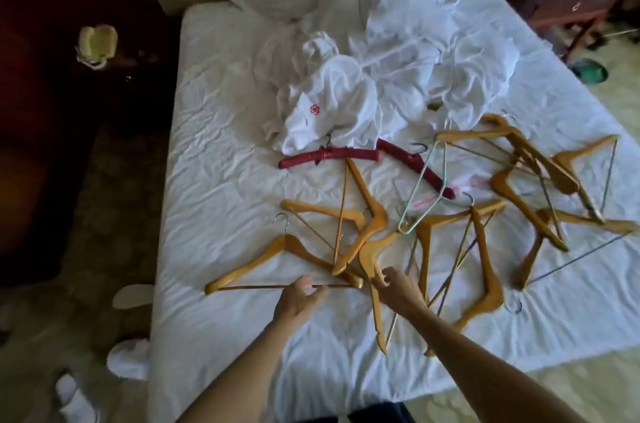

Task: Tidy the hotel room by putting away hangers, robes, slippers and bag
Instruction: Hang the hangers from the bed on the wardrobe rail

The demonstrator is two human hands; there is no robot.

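Wooden hangers (381,242) lie scattered and overlapping flat on the bed (214,152); the nearest one (280,263) has its bar right at the left fingers (306,285), another (372,270) just beside the right fingers (388,278). Beyond the fingers lie two red padded hangers (332,155) and a pale wire hanger (422,194). Farther still, a white robe (329,107) with a red emblem lies crumpled. White slippers (79,398) lie on the floor, well left of the fingers.

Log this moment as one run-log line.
stage: gathering hangers | left hand: open over wooden hanger bar | right hand: open, reaching nearby hanger pile | robe: still on bed
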